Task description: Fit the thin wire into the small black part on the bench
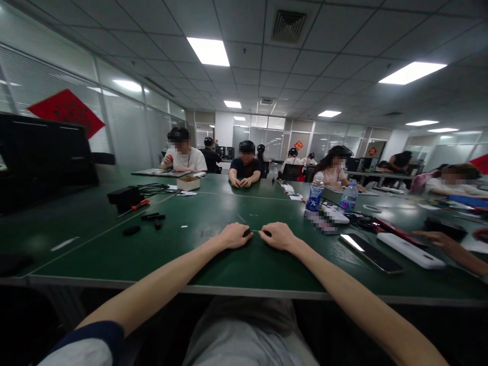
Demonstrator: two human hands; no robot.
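Both forearms rest on the green table (229,269), and the two hands face each other a short gap apart. My left hand (234,236) is closed, its fingers curled down towards the tabletop. A small dark patch shows by its thumb; I cannot tell whether it is an object or shadow. Likewise closed, my right hand (280,236) has its fingers curled under, with a dark hollow beside the thumb. A thin pale line runs along the table between the hands, too fine to identify. Whatever either hand might hold is hidden.
Right of my arm lie a phone (370,253), a long white case (409,250) and two water bottles (314,197). A co-worker's hand (446,244) reaches in there. Leftward are a screwdriver (140,204), a black box (124,199) and small black pieces (153,217). People sit across.
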